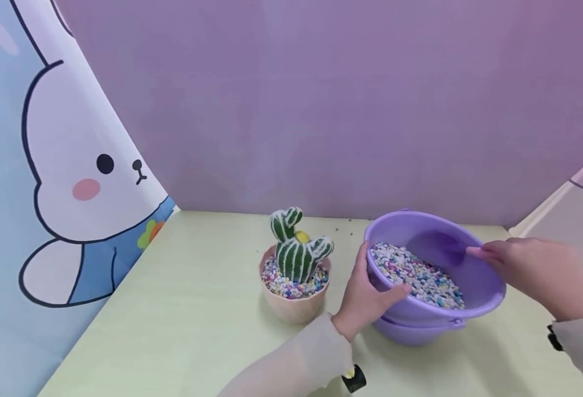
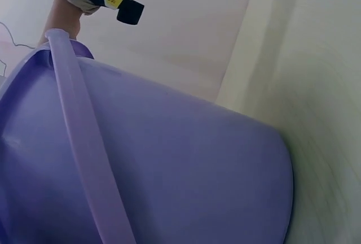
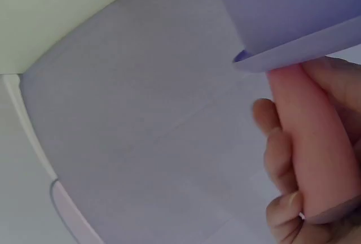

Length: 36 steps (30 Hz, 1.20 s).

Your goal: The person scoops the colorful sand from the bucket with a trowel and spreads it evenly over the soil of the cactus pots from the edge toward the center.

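Observation:
A purple bucket (image 1: 410, 331) stands on the table, with a layer of small multicoloured pebbles (image 1: 420, 275) inside. My left hand (image 1: 366, 300) grips its near-left rim, thumb over the edge and fingers along the outside wall. At the right rim, my right hand (image 1: 524, 267) holds a tool by its thick pink handle (image 3: 316, 148), fingers curled round it. The tool's far end is hidden, so I cannot tell its kind. Left of the bucket is a pink pot (image 1: 293, 309) with a green, white-striped cactus (image 1: 296, 259) set in similar pebbles.
The pale green table (image 1: 187, 309) meets a purple backdrop (image 1: 321, 110) behind the bucket. A few dark specks lie on the table near the back. A rabbit-printed panel (image 1: 73, 209) borders the left side, and a pale panel (image 1: 564, 215) the right.

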Each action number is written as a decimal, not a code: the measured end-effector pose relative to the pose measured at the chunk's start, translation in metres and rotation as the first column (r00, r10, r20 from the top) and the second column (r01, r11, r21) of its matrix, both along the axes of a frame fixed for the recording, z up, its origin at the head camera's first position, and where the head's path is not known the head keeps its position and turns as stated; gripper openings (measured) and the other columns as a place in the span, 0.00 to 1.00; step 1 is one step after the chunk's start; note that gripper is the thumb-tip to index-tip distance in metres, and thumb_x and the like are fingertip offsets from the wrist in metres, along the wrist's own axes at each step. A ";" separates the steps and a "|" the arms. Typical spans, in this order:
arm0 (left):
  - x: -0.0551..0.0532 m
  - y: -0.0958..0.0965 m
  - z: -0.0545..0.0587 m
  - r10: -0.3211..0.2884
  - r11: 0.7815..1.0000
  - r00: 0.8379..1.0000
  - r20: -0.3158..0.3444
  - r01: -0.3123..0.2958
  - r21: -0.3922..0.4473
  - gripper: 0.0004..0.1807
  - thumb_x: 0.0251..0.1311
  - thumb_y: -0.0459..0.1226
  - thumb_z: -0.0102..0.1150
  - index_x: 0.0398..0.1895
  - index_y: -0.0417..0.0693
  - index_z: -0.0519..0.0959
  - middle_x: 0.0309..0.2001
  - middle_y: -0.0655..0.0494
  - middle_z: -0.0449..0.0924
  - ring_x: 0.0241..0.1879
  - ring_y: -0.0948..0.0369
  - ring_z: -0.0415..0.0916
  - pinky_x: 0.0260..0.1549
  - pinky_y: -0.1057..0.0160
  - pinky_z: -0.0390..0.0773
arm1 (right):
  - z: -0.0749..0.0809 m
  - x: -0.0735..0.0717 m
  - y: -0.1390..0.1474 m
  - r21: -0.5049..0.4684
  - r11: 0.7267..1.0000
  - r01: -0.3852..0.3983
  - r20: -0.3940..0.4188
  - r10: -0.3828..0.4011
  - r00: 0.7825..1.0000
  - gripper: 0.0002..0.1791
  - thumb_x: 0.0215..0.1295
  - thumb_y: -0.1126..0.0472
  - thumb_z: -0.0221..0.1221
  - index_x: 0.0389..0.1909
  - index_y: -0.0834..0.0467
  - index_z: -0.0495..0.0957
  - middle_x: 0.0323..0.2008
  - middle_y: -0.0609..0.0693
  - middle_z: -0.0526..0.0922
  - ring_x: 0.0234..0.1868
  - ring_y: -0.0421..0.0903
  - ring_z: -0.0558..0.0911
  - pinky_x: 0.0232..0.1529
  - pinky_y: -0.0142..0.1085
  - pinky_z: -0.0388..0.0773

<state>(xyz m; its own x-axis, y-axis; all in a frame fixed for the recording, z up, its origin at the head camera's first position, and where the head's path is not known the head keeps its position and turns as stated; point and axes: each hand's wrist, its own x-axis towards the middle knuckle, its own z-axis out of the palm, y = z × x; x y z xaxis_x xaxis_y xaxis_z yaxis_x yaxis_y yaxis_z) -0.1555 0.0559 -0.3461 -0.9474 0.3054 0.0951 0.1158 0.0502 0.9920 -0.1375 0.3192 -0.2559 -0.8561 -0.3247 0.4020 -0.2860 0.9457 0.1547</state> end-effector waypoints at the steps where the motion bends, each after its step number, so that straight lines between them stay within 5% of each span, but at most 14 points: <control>1: 0.000 0.000 0.000 -0.001 1.000 1.000 -0.001 0.001 -0.006 0.56 0.46 0.49 0.70 0.76 0.63 0.45 0.71 0.55 0.56 0.66 0.55 0.61 0.60 0.54 0.66 | 0.000 -0.001 -0.002 0.033 0.999 0.011 0.025 -0.012 1.000 0.14 0.60 0.48 0.63 0.20 0.50 0.79 0.12 0.40 0.69 0.13 0.41 0.68 0.11 0.45 0.65; 5: 0.001 0.001 -0.001 0.011 1.000 1.000 0.003 -0.011 -0.023 0.56 0.45 0.49 0.70 0.76 0.63 0.45 0.71 0.54 0.56 0.65 0.53 0.62 0.61 0.53 0.66 | -0.002 -0.007 -0.008 0.142 0.990 0.009 0.086 -0.022 0.996 0.19 0.66 0.51 0.57 0.16 0.50 0.69 0.10 0.40 0.64 0.12 0.41 0.63 0.10 0.44 0.64; 8: 0.001 0.001 -0.002 0.034 0.999 0.999 0.017 -0.033 -0.040 0.56 0.44 0.50 0.70 0.75 0.65 0.46 0.70 0.54 0.58 0.65 0.52 0.63 0.60 0.52 0.66 | -0.005 -0.013 -0.009 0.213 0.976 -0.034 0.074 0.019 0.997 0.31 0.74 0.39 0.35 0.16 0.51 0.69 0.10 0.42 0.63 0.11 0.43 0.63 0.10 0.45 0.66; 12: 0.002 0.002 -0.001 0.051 0.997 0.998 0.035 -0.048 -0.067 0.56 0.44 0.52 0.71 0.75 0.67 0.46 0.70 0.55 0.58 0.64 0.53 0.63 0.61 0.51 0.65 | -0.014 -0.016 -0.008 0.253 0.954 -0.163 -0.019 0.173 0.985 0.49 0.64 0.37 0.09 0.28 0.55 0.81 0.09 0.44 0.63 0.10 0.43 0.60 0.08 0.41 0.64; 15: 0.001 0.003 -0.002 0.053 0.996 0.998 0.038 -0.050 -0.078 0.57 0.43 0.53 0.71 0.75 0.66 0.46 0.70 0.55 0.58 0.65 0.54 0.63 0.61 0.51 0.65 | -0.019 -0.016 -0.007 0.259 0.940 -0.221 -0.046 0.241 0.969 0.25 0.74 0.47 0.41 0.38 0.55 0.84 0.09 0.45 0.64 0.09 0.42 0.59 0.08 0.38 0.61; 19: 0.001 0.002 -0.002 0.045 0.996 0.999 0.030 -0.042 -0.074 0.57 0.43 0.53 0.71 0.76 0.65 0.46 0.71 0.55 0.58 0.65 0.54 0.63 0.61 0.52 0.65 | -0.020 -0.014 -0.007 0.243 0.947 -0.213 -0.045 0.230 0.972 0.25 0.73 0.45 0.42 0.38 0.53 0.84 0.09 0.43 0.62 0.09 0.40 0.58 0.07 0.35 0.59; 22: 0.000 0.000 -0.002 0.030 0.998 0.999 0.017 -0.028 -0.063 0.57 0.44 0.53 0.70 0.76 0.64 0.46 0.71 0.54 0.57 0.65 0.53 0.63 0.61 0.52 0.66 | -0.022 -0.015 -0.008 0.202 0.956 -0.211 -0.089 0.232 0.969 0.49 0.66 0.35 0.14 0.34 0.52 0.85 0.08 0.40 0.57 0.09 0.40 0.56 0.07 0.36 0.58; 29: -0.001 -0.003 -0.004 0.024 0.999 0.999 -0.037 -0.026 -0.044 0.56 0.46 0.52 0.69 0.76 0.60 0.45 0.71 0.52 0.55 0.65 0.51 0.62 0.62 0.51 0.64 | -0.023 -0.017 -0.014 0.125 0.964 -0.236 -0.157 0.254 0.954 0.46 0.66 0.30 0.21 0.20 0.53 0.82 0.06 0.38 0.53 0.07 0.37 0.54 0.06 0.36 0.53; 34: 0.000 -0.001 -0.006 0.022 0.999 0.999 -0.033 -0.023 -0.029 0.57 0.46 0.51 0.69 0.76 0.59 0.45 0.72 0.52 0.54 0.66 0.51 0.61 0.62 0.51 0.64 | -0.014 -0.009 -0.016 0.064 0.991 -0.119 0.040 0.116 0.992 0.35 0.64 0.28 0.36 0.20 0.47 0.80 0.07 0.39 0.59 0.09 0.40 0.60 0.09 0.38 0.58; 36: 0.000 0.000 -0.006 0.023 0.999 0.999 -0.029 -0.024 -0.026 0.57 0.45 0.51 0.69 0.76 0.59 0.46 0.72 0.52 0.55 0.66 0.51 0.61 0.62 0.51 0.64 | -0.010 -0.004 -0.017 0.041 0.997 -0.063 0.143 0.057 0.988 0.27 0.63 0.31 0.48 0.23 0.46 0.83 0.08 0.37 0.63 0.11 0.39 0.63 0.11 0.38 0.60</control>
